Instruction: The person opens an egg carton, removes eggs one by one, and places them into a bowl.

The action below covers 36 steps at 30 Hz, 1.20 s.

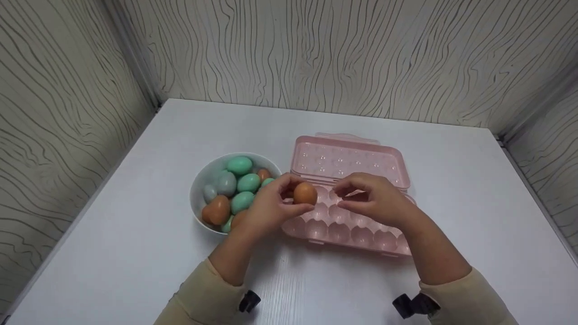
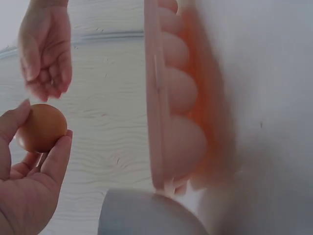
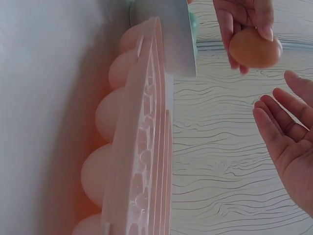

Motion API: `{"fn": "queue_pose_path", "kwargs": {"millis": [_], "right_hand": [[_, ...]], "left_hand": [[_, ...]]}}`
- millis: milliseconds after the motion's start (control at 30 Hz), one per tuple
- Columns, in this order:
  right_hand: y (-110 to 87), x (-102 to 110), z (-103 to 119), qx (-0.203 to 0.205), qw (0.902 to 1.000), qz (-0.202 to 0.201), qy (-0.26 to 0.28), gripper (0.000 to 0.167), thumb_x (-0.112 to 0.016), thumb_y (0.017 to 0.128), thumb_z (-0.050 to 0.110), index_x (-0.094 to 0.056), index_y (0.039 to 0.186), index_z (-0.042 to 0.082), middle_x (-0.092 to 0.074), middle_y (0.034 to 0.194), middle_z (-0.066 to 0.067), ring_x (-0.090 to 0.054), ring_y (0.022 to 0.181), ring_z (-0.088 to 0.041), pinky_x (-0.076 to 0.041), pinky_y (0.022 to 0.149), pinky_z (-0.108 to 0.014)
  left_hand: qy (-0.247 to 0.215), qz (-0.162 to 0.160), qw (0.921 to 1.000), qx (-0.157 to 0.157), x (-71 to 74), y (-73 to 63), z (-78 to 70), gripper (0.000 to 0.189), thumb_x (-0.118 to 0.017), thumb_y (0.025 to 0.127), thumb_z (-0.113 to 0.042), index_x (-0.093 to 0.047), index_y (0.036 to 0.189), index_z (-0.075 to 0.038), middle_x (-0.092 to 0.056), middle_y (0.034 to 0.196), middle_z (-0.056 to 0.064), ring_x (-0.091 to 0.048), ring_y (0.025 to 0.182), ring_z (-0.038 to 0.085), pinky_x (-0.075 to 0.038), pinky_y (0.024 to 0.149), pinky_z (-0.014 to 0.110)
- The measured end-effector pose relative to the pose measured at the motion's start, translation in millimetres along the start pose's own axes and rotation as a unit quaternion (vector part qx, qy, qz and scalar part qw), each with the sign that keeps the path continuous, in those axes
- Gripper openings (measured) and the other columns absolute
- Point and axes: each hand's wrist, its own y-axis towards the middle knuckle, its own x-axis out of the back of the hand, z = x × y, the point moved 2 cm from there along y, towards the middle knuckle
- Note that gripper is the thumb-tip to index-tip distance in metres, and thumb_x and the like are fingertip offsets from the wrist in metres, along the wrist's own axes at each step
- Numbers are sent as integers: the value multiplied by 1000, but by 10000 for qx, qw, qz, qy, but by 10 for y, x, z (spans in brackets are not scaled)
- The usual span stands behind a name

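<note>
A brown egg (image 1: 305,194) is pinched between the thumb and fingers of my left hand (image 1: 271,205), above the left end of a pink egg carton (image 1: 361,237). My right hand (image 1: 377,198) hovers over the carton's middle, a short way from the egg, its fingers bent loosely around nothing. In the right wrist view a gap shows between the egg (image 3: 255,47) and the right fingertips. The carton's lid (image 1: 350,160) is folded back, and the visible cups hold no eggs. Some cups are hidden behind both hands.
Left of the carton stands a white bowl (image 1: 195,189) with several green, grey-blue and brown eggs. Both stand on a white table (image 1: 135,253). Wood-patterned panels (image 1: 311,54) rise behind the table and at both sides.
</note>
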Motion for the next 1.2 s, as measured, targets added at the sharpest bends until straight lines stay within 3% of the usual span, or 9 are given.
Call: {"fn": "queue_pose_path", "kwargs": {"millis": [300, 567, 700, 800, 1200], "right_hand": [[-27, 76, -124, -284, 9992, -276, -42, 19, -66, 84, 17, -64, 102, 11, -63, 99, 0, -61, 95, -17, -50, 82, -25], [-46, 130, -191, -488, 9978, -452, -79, 18, -65, 85, 16, -64, 101, 9, -62, 99, -5, -60, 94, -15, -50, 82, -24], [-62, 156, -222, -512, 9971, -555, -83, 17, -65, 85, 16, -64, 100, 9, -62, 96, -2, -60, 93, -14, -50, 82, -22], [-80, 177, -252, -549, 9966, -613, -32, 17, -65, 85, 16, -64, 100, 9, -62, 96, -3, -60, 93, -14, -49, 82, -21], [-183, 259, -335, -859, 9929, -823, 80, 18, -64, 86, 18, -64, 103, 10, -63, 98, -1, -59, 94, -12, -48, 83, -19]], "left_hand": [[153, -1008, 9939, 408, 473, -45, 84, 48, -78, 70, -32, -56, 112, -25, -54, 108, -4, -53, 100, 15, -47, 89, 32], [312, -1481, 9855, 762, 856, -128, 239, 50, -76, 75, -27, -53, 119, -21, -54, 116, -1, -50, 107, 17, -44, 92, 35], [257, -1666, 9784, 1198, 1028, -180, 345, 50, -75, 76, -28, -52, 119, -22, -52, 119, 0, -47, 111, 18, -45, 91, 38], [221, -1744, 9736, 1453, 1109, -216, 421, 50, -73, 77, -27, -51, 121, -22, -51, 121, 0, -45, 113, 20, -46, 89, 40], [422, -2044, 9615, 1785, 1273, -303, 643, 49, -69, 80, -16, -49, 125, -15, -49, 126, 8, -47, 114, 25, -49, 87, 38]]}}
